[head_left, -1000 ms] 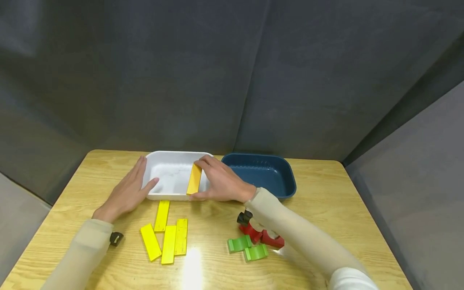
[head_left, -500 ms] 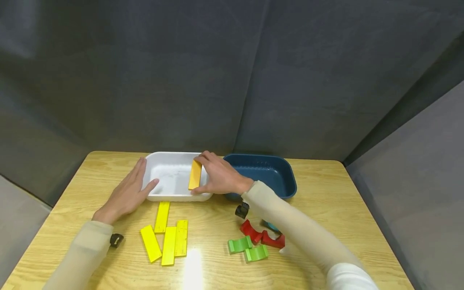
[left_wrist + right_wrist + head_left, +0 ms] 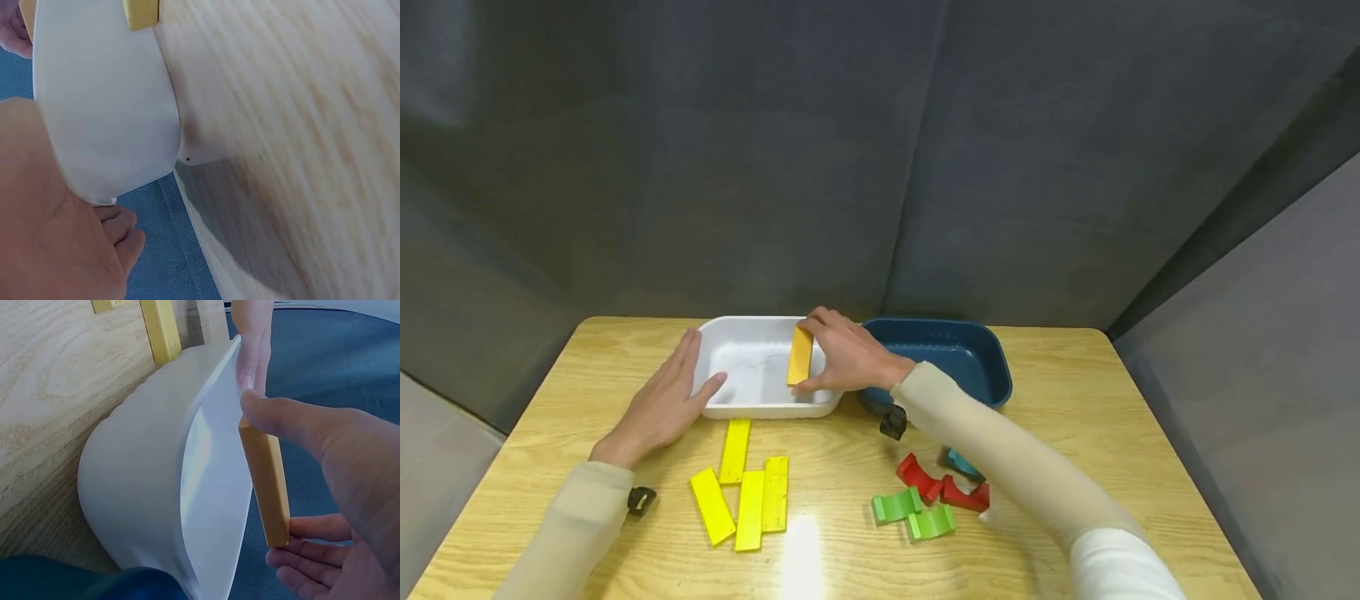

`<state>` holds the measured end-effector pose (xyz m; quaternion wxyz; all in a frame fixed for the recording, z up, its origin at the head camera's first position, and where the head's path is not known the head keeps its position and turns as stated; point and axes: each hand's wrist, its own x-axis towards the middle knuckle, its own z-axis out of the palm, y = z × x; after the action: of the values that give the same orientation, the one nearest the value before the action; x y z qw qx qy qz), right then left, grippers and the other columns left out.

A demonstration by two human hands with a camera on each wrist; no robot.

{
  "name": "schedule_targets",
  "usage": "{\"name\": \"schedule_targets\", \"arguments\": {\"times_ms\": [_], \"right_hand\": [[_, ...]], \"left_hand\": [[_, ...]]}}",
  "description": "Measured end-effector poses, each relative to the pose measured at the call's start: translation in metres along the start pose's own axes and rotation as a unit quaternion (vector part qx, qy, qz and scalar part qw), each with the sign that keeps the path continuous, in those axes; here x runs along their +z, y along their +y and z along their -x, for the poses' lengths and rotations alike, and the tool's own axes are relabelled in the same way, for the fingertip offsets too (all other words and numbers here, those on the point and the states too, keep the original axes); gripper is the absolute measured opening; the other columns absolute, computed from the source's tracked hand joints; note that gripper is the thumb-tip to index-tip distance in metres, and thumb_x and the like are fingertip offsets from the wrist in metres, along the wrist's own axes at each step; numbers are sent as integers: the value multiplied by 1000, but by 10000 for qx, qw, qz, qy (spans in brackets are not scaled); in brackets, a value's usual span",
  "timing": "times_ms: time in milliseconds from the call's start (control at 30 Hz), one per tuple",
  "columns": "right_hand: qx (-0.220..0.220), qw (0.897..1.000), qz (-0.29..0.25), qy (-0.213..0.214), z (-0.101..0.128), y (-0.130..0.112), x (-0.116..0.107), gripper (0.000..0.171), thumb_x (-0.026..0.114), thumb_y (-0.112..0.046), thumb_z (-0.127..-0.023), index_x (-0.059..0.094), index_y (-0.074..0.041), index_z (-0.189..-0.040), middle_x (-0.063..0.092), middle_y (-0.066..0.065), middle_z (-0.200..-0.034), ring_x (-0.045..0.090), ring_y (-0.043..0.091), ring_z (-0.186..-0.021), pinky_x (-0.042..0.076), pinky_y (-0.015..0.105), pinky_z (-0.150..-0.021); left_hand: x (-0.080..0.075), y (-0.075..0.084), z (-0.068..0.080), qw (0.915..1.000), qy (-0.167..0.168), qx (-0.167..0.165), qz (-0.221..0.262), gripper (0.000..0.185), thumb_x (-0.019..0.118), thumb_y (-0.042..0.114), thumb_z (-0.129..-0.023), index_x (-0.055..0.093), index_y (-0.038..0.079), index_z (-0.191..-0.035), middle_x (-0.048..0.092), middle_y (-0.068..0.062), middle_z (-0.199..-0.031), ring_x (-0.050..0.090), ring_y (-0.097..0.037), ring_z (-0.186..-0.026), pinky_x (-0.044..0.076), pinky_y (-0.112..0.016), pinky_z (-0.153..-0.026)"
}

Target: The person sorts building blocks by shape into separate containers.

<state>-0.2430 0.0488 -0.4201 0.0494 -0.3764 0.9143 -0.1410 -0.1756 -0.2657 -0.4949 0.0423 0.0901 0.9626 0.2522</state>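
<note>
My right hand [image 3: 842, 358] pinches an orange-yellow flat block [image 3: 800, 354] by its ends, thumb at the near end and fingers at the far end, and holds it over the right part of the white tray [image 3: 752, 408]. The right wrist view shows that block [image 3: 265, 481] just above the tray's [image 3: 137, 487] inside. My left hand [image 3: 662, 400] lies flat against the tray's left wall, its fingers straight. Several yellow flat blocks [image 3: 748, 492] lie on the wooden table [image 3: 1075, 400] in front of the tray.
A dark blue tray [image 3: 951, 358] stands right of the white one, touching it. Red [image 3: 940, 487], green [image 3: 913, 512] and one teal [image 3: 961, 462] curved blocks lie under my right forearm. Grey curtains close off the back and sides of the table.
My right hand has carried the orange-yellow block from the tray's near rim farther back over the tray. The left hand has stayed against the tray.
</note>
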Motion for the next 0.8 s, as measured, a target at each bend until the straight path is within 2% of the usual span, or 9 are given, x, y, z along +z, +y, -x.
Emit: {"name": "schedule_targets", "arguments": {"times_ms": [800], "right_hand": [[307, 9991, 123, -271, -16, 4, 8, 99, 89, -62, -81, 54, -7, -154, 54, 9, -142, 54, 21, -114, 54, 34, -97]], "left_hand": [[-1, 1, -2, 10000, 49, 11, -35, 95, 37, 63, -111, -9, 5, -171, -14, -13, -179, 6, -47, -164, 15, -69, -128]]}}
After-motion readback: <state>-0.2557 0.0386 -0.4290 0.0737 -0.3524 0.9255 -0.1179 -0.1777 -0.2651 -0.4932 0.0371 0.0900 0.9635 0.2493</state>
